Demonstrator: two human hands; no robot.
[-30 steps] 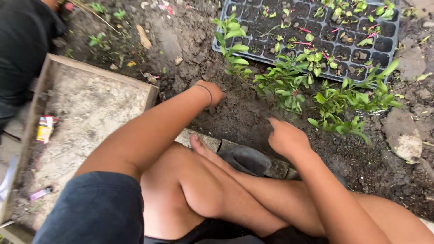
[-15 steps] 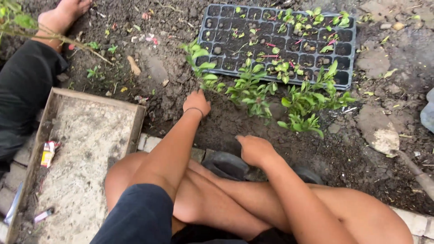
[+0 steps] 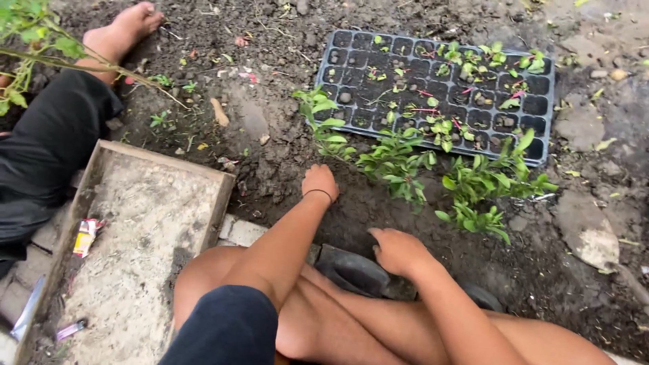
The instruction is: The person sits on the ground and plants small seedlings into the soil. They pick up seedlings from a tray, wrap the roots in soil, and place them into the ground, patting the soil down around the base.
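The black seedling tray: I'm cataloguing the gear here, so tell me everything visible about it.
The black seedling tray looks like thin plastic, a grid of small square cells. It lies flat on the dark soil, slightly askew. Most cells hold only soil; a few carry small green seedlings. No hand touches it; leafy plants crowd its near edge.

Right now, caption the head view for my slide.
Both hands, left hand and right hand, press dark soil beside seedlings.

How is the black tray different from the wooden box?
The tray is black, split into many small cells; the box is brown wood with one open space. The tray holds little green seedlings in some cells; the box holds pale sandy dirt and a few wrappers. The tray lies beyond the hands; the box lies beside the left arm. Both sit flat on the soil.
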